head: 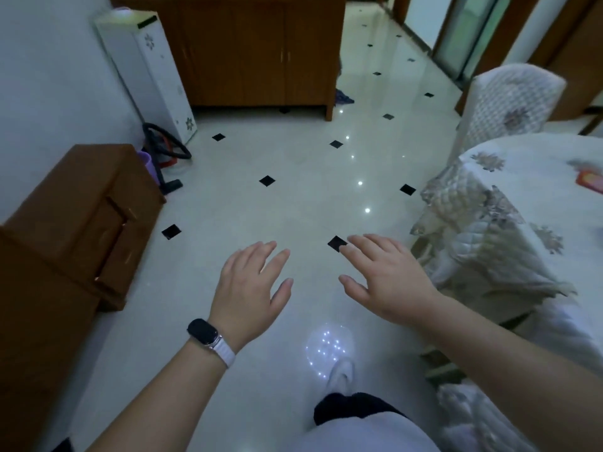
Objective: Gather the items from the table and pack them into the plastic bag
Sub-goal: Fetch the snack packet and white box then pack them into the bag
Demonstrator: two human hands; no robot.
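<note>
Table (pixel 522 190) sits right; left hand (pixel 251 288) and right hand (pixel 388 278) hover palm-down (both spread, empty).

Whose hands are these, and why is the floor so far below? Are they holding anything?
The camera sits on a person's head, looking forward and down, so you see that person's own two hands. The left hand, with a watch on its wrist, and the right hand are both spread open above the shiny floor, holding nothing. At the right is a table under a flowered cover. Something red lies on it, too blurred to name.
</note>
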